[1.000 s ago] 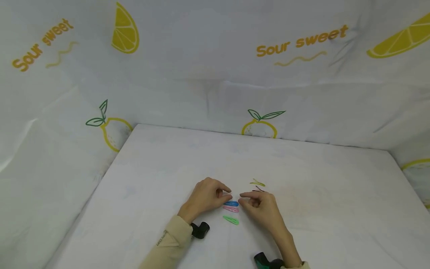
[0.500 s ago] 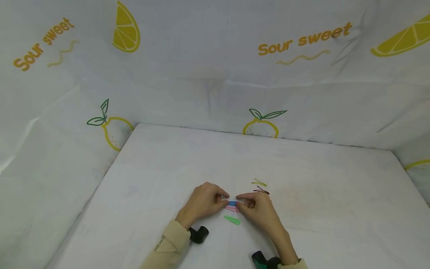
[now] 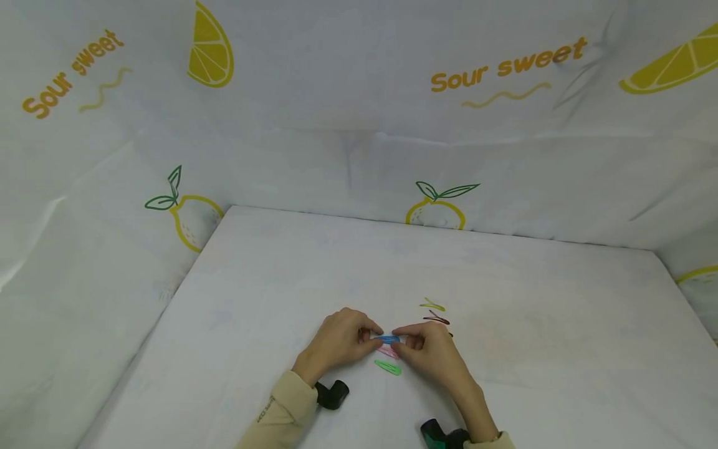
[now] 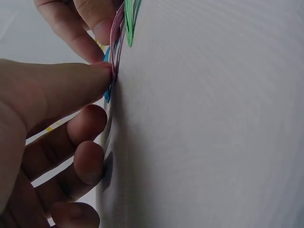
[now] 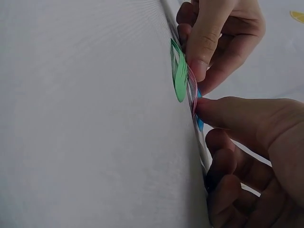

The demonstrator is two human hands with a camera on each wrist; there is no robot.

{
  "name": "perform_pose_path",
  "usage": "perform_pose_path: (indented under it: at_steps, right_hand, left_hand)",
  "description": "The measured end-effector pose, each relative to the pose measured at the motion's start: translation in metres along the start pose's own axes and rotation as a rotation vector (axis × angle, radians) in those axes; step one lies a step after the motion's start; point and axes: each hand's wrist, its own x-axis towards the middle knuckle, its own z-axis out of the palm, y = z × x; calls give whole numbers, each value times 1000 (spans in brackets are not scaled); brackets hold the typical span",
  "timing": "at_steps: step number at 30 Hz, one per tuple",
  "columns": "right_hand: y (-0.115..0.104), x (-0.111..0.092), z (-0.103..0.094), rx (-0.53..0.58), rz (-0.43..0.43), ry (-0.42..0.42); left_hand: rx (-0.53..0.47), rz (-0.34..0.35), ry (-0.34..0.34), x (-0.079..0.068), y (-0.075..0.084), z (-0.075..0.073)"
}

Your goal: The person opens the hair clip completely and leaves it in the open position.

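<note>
A blue snap hair clip [image 3: 387,339] lies between my two hands, just over the white tabletop. My left hand [image 3: 339,340] pinches its left end with thumb and index finger. At the other end, my right hand [image 3: 434,352] pinches it the same way. In both wrist views the blue clip [image 4: 108,97] shows only in part behind the thumbs. A pink hair clip [image 3: 389,353] lies right below it, near my thumbs. Closer to me is a green hair clip [image 5: 180,78], flat on the table.
Beyond my right hand lie a yellow hair clip [image 3: 433,306] and a dark brown one [image 3: 436,318], both sprung apart. A small dark tip shows beside my right knuckles. White lemon-print cloth [image 3: 314,168] hangs behind and left of the table [image 3: 533,293].
My hands have closed in from both sides and now pinch the blue clip's ends. The blue clip has shifted slightly away from the pink one. The green, yellow and brown clips stay put.
</note>
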Motion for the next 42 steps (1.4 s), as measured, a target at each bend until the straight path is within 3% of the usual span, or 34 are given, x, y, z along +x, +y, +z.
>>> perform_pose_path:
  at_steps: [42]
  right_hand:
    - [-5,4,7,-92,64,-4]
  left_hand:
    - [22,15,12,4,-3,4]
